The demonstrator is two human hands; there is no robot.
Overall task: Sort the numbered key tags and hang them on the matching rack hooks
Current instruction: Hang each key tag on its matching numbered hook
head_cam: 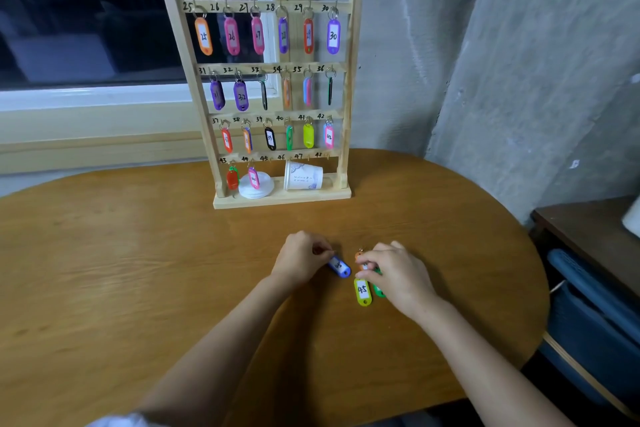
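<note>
Head view finds us sorting the last tags on the counter (138,270), left hand (300,258) pinching the blue tag (339,267), right hand (396,276) pinching the orange tag (360,257) beside yellow tag 45 (362,292), so next, we judge, comes reading one number and carrying that tag to a bare bottom hook of the rack (352,80).

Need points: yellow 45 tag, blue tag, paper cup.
yellow 45 tag (362,289): head view, on its white number label.
blue tag (340,267): head view, on its white label.
paper cup (304,177): head view, on its side wall.
</note>
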